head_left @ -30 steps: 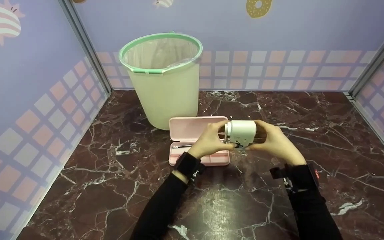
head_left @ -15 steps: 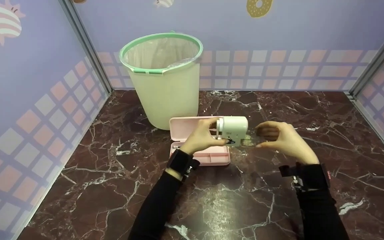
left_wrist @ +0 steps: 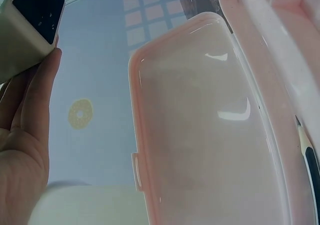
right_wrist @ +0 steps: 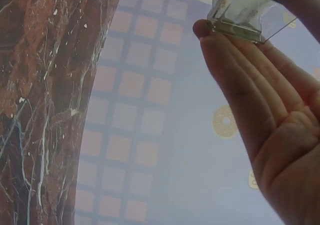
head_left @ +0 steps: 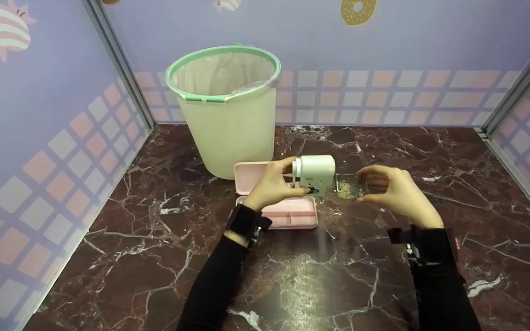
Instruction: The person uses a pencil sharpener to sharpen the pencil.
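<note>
A white desktop pencil sharpener [head_left: 319, 171] is held sideways above the pencil case by my left hand [head_left: 272, 184], thumb and fingers at its left end. In the left wrist view, the sharpener [left_wrist: 22, 45] shows a dark face. To its right, my right hand [head_left: 398, 195] pinches a clear shavings drawer [head_left: 348, 187] with pale bits inside. The drawer's left edge is right by the sharpener's right end. In the right wrist view, the transparent drawer [right_wrist: 240, 27] sits between the thumb and fingertips. A sharpened pencil [left_wrist: 310, 167] lies in the case.
The pink pencil case [head_left: 304, 225] lies open under my left hand, its lid [head_left: 246, 178] tipped back. Behind it stands a tall pale bin [head_left: 228, 128] with a green rim and a plastic liner. Patterned panels enclose the marble-look table [head_left: 164, 257] at the back and sides.
Both hands were on the sharpener. My right hand has drawn the clear drawer out to the right, while my left hand has shifted the sharpener left and slightly away.
</note>
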Tool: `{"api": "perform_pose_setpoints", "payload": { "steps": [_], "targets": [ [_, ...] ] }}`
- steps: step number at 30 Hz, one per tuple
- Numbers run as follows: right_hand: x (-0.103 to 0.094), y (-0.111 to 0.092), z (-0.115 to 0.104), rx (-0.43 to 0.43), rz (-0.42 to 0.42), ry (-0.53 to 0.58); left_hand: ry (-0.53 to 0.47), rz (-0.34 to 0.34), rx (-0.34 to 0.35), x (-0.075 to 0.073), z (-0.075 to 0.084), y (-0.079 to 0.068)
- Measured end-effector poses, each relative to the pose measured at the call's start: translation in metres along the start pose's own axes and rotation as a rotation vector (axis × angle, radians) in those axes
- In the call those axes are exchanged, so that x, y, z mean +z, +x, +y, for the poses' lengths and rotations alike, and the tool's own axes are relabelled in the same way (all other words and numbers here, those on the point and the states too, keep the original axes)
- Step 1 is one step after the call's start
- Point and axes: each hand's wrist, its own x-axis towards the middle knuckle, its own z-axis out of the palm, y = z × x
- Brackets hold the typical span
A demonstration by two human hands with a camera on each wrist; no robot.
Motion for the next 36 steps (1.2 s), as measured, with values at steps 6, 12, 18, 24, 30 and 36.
{"api": "perform_pose_setpoints", "payload": {
  "steps": [6,12,18,24,30,36],
  "targets": [
    [-0.007,-0.002,-0.007,0.009,0.134,-0.092,0.014,-0.017,0.019,0.001,-0.002,0.001],
    [-0.016,0.017,-0.027,-0.026,0.292,-0.113,0.022,-0.05,0.024,0.004,-0.003,0.001],
    [-0.03,0.07,-0.081,-0.079,0.295,-0.071,0.025,-0.066,0.017,0.006,-0.004,0.001],
    [-0.033,0.127,-0.134,-0.132,0.257,-0.067,-0.02,-0.102,0.004,0.009,-0.003,0.0],
    [-0.021,0.167,-0.154,-0.145,0.319,-0.083,-0.023,-0.137,0.002,0.015,0.002,-0.002],
    [0.0,0.196,-0.163,-0.117,0.334,-0.202,-0.103,-0.191,-0.017,0.023,0.002,-0.01]
  ]
}}
